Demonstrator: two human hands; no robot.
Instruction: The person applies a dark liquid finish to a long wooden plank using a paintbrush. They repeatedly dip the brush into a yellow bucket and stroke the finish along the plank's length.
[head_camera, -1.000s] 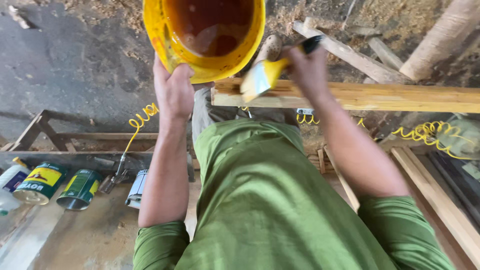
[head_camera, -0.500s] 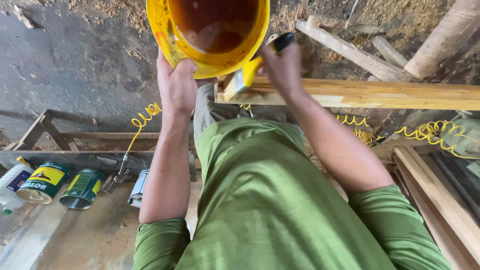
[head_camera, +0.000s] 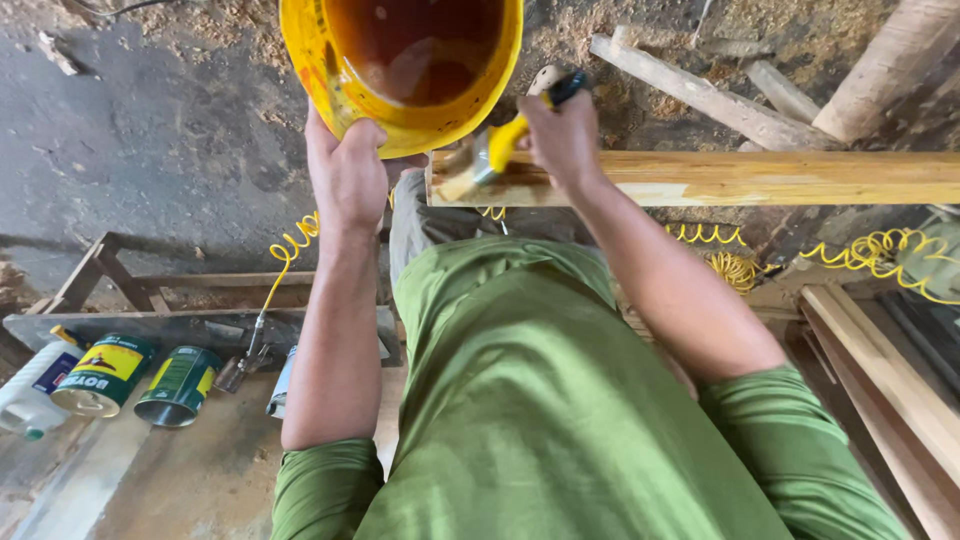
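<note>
The left hand (head_camera: 345, 175) has its grip clamped on the rim of a yellow bucket (head_camera: 400, 70) that holds dark brown liquid. The right hand (head_camera: 562, 135) is closed around a yellow-handled brush (head_camera: 490, 155), its bristles touching the end of a wooden plank (head_camera: 720, 178). Two tins (head_camera: 140, 375) and a white bottle (head_camera: 30, 390) lie on the low surface at lower left.

Yellow bucket (head_camera: 400, 70) with dark brown liquid; yellow-handled brush (head_camera: 490, 155); pale yellow-brown plank (head_camera: 750, 178); green shirt (head_camera: 560, 400); coiled yellow hose (head_camera: 295, 245); green-yellow cans (head_camera: 140, 378).
</note>
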